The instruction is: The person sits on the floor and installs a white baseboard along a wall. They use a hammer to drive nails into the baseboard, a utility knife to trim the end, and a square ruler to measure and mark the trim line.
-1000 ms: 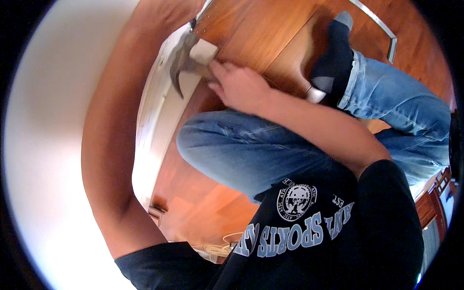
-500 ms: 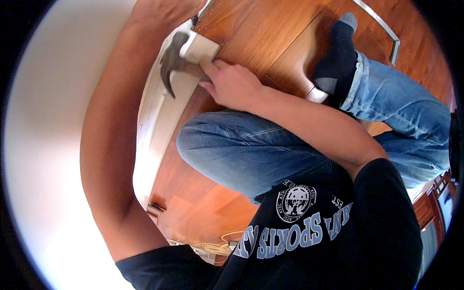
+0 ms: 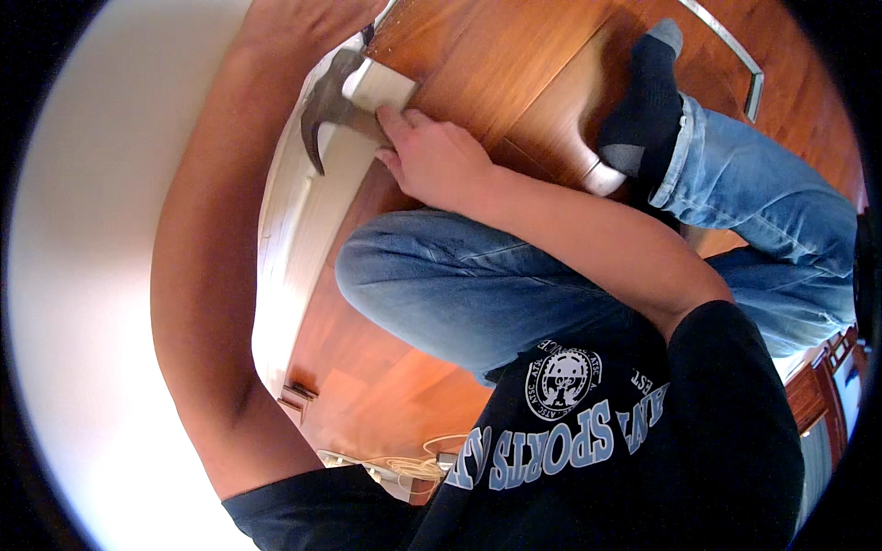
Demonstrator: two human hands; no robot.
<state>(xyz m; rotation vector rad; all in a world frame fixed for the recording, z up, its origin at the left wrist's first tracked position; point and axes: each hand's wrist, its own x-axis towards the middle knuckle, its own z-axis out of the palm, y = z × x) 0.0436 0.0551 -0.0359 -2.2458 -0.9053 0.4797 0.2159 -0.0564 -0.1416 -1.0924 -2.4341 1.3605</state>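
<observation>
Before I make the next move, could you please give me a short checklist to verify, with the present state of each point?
1. Right hand wrapped around the hammer handle: ok.
2. Left hand well away from the hammer head: not ok, I would say; it appears close by.
3. Left hand's grip: cannot tell; the top edge of the picture cuts it off.
4. Hammer head touching the pale board: cannot tell; one view does not settle depth.
5. Socked foot apart from the hammer: ok.
6. L-shaped metal strip away from both hands: ok.
</observation>
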